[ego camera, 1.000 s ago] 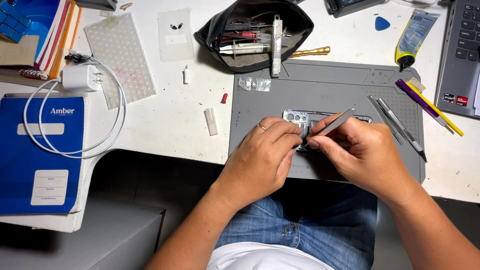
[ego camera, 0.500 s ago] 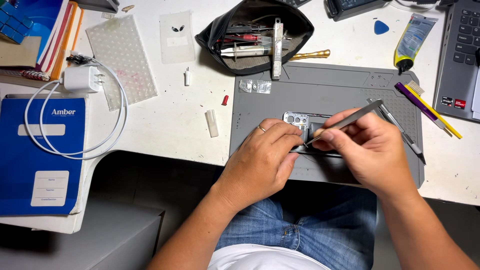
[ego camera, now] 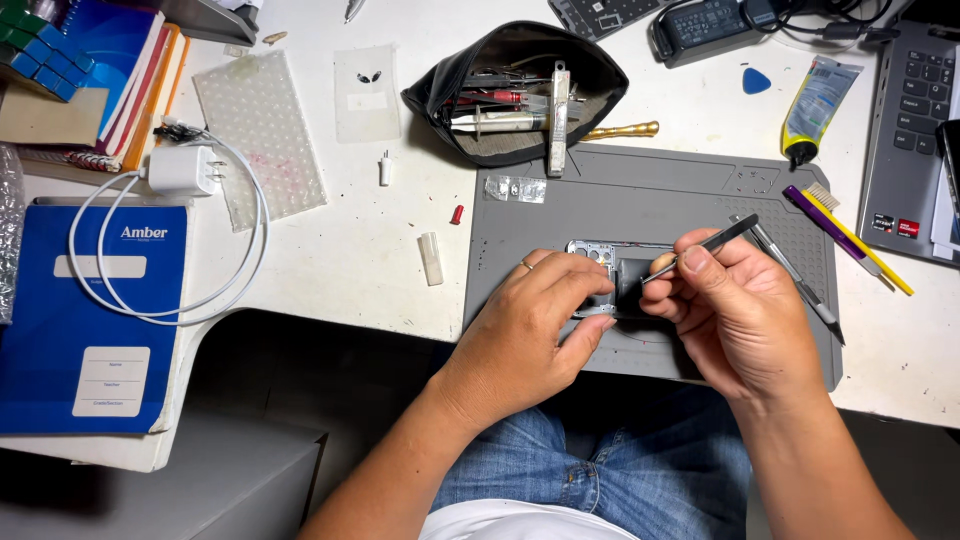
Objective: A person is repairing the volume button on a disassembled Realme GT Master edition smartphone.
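Fingers of the left hand are curling narrowly over a small phone frame lying on the grey work mat, pinning its near-left edge; most of the frame is hiding under those fingers, so only its camera corner and a dark inner panel are showing between the two hands. A ring is sitting on one left finger. The right hand is pinching a slim metal tool between thumb and forefinger, its tip pointing down into the dark panel just beyond the left fingertips; whether the tip is touching is hard to make out.

Just past the right knuckles, a second pair of metal tweezers is lying on the mat, and further right a purple-and-yellow brush is crossing the mat's edge. Beyond the fingertips, an open black tool pouch is holding tools too tangled to tell apart, with a brass handle poking out beside it. A glue tube and a laptop, cut off by the picture's edge, are lying far right. Well left of the left hand, a white charger and cable are resting over a blue booklet.
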